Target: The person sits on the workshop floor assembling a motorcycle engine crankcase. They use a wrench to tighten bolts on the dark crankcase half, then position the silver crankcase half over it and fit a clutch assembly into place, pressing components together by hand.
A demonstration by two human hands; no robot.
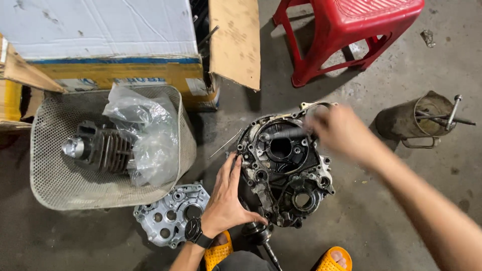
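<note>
Your left hand (226,198) lies flat and spread on the engine crankcase (283,170), bracing its nine o'clock edge on the floor. Your right hand (339,131), blurred, grips a dark rod-like tool (283,134) at one o'clock; tool axis runs three-to-nine.

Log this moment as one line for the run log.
left hand: steadies engine crankcase | right hand: blurred, holding dark tool on crankcase | nearby: mesh basket, silver cover

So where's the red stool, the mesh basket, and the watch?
Red stool (374,15): head view, on its seat.
Mesh basket (60,188): head view, on its bare floor mesh.
Watch (193,232): head view, on its dark face, left wrist.
</note>
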